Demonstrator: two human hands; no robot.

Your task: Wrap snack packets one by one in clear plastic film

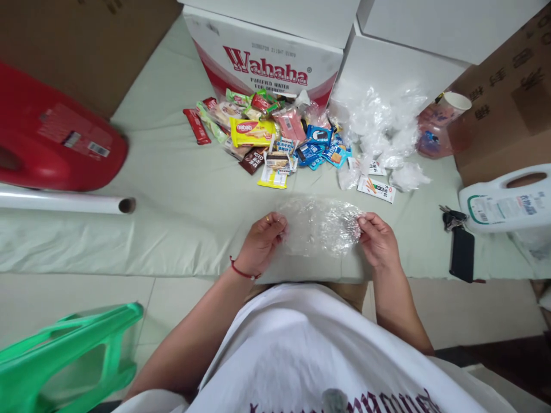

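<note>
A crinkled clear plastic bag (321, 226) is stretched level between my hands, just over the front part of the table. My left hand (264, 238) pinches its left end, thumb against fingers. At the opposite end my right hand (376, 236) is closed on the plastic in the same way. Nothing shows inside the bag. Beyond it lies a heap of wrapped snacks, with a yellow packet (253, 132), a red packet (197, 126) and blue packets (318, 136). More crumpled clear bags (379, 120) are piled to the right of the snacks, beside white stick-snack packets (376, 189).
A Wahaha carton (267, 57) stands behind the snacks. On the left are a red jug (55, 132) and a white roll (64, 199). To the right sit a paper cup (451, 106), keys with a black case (462, 252) and a detergent bottle (508, 198). A green stool (86, 344) stands below.
</note>
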